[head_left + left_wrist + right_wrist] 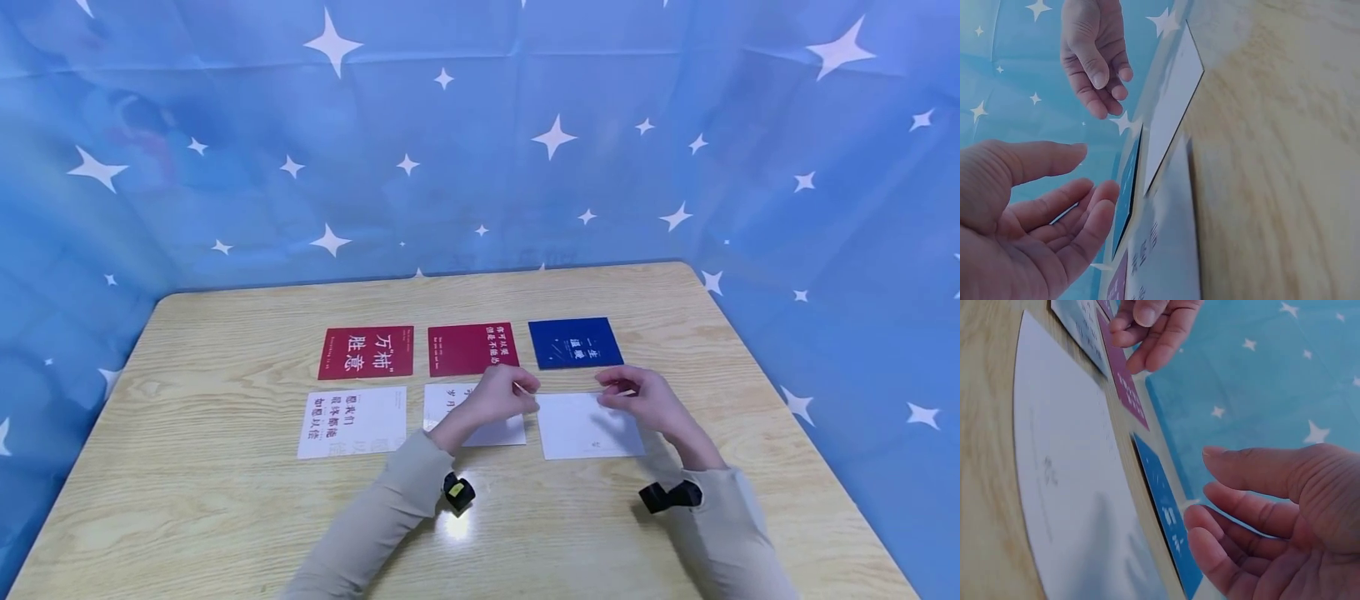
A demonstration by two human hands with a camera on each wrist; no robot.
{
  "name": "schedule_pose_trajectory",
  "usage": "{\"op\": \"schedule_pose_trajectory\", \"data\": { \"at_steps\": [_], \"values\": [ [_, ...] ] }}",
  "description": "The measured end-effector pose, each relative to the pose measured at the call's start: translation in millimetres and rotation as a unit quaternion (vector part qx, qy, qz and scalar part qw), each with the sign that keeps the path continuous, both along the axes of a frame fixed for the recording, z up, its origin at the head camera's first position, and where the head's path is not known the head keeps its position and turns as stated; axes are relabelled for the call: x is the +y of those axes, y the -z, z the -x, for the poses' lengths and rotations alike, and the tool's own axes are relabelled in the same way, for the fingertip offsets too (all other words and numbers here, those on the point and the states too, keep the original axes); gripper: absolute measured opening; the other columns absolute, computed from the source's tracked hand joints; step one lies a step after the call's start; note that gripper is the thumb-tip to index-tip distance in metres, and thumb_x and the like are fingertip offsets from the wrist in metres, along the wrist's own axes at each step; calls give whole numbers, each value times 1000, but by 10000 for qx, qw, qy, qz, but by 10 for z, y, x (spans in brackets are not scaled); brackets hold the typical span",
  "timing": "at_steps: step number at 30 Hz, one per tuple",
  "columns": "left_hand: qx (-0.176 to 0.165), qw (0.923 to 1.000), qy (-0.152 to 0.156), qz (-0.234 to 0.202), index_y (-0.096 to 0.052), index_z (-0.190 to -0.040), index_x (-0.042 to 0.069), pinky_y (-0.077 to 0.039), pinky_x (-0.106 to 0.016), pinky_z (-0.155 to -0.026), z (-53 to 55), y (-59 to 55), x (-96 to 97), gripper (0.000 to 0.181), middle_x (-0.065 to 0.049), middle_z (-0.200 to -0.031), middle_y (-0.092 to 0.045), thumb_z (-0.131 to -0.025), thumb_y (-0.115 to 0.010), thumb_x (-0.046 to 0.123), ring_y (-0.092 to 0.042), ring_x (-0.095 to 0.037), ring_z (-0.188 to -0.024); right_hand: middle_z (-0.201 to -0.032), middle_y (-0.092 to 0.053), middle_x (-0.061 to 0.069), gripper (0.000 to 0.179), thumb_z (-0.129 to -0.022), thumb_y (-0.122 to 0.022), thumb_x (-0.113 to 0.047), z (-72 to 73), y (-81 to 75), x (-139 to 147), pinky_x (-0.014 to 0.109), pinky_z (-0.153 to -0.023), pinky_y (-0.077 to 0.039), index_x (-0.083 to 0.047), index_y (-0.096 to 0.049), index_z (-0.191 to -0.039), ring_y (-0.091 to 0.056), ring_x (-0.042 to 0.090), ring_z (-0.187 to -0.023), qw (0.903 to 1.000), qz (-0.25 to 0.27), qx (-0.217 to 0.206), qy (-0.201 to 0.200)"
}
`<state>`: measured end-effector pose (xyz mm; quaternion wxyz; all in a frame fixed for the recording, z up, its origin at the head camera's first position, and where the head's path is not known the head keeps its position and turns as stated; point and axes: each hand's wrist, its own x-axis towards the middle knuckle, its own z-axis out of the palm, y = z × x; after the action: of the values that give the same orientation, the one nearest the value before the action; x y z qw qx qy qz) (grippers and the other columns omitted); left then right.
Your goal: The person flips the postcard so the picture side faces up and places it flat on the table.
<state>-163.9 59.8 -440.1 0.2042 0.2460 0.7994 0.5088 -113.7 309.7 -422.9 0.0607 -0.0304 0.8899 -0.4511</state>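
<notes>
My left hand [497,397] hovers over the middle white card [498,433], partly hiding its printed characters. Its fingers are loosely bent, and the left wrist view shows a gap between thumb and fingertips. Across from it, my right hand [639,400] is at the upper right edge of the right white card [585,429], which lies flat with a tiny mark on it. The right wrist view shows that hand's thumb and fingers apart, holding nothing. A dark blue card [573,343] with white writing lies just behind the right white card.
Farther left in the back row are a crimson card [463,354] and a red card [366,353]. Another white card [352,423] with dark characters lies front left. All rest on a wood-grain table [225,467], with a blue star-patterned cloth [480,150] hanging behind.
</notes>
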Motion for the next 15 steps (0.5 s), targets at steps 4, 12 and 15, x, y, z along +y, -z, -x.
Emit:
{"op": "schedule_pose_trajectory", "data": {
  "at_steps": [4,12,15],
  "values": [
    [-7,9999,-51,155,-65,-106,-8,-50,-21,-72,-15,30,76,34,-17,-99,-66,-74,-74,0,-64,-19,-82,-97,-63,22,34,-81,-71,-3,-27,32,72,20,-65,-48,10,-60,-110,-58,18,-83,9998,-60,-5,181],
    [378,9960,-145,794,-66,-104,-5,-48,-23,-76,-31,92,228,33,-13,-95,-65,-73,-75,0,-55,-15,-81,-95,-61,20,36,-80,-71,-3,-60,116,185,20,-66,-47,9,-59,-111,-56,20,-84,9983,-359,-87,452],
    [558,9929,-152,1043,-66,-102,-4,-47,-22,-76,-33,97,270,31,-10,-93,-64,-72,-75,0,-51,-14,-80,-94,-60,19,37,-79,-71,-2,-66,147,219,20,-65,-47,10,-59,-112,-55,20,-84,9980,-341,-197,494]
  ]
}}
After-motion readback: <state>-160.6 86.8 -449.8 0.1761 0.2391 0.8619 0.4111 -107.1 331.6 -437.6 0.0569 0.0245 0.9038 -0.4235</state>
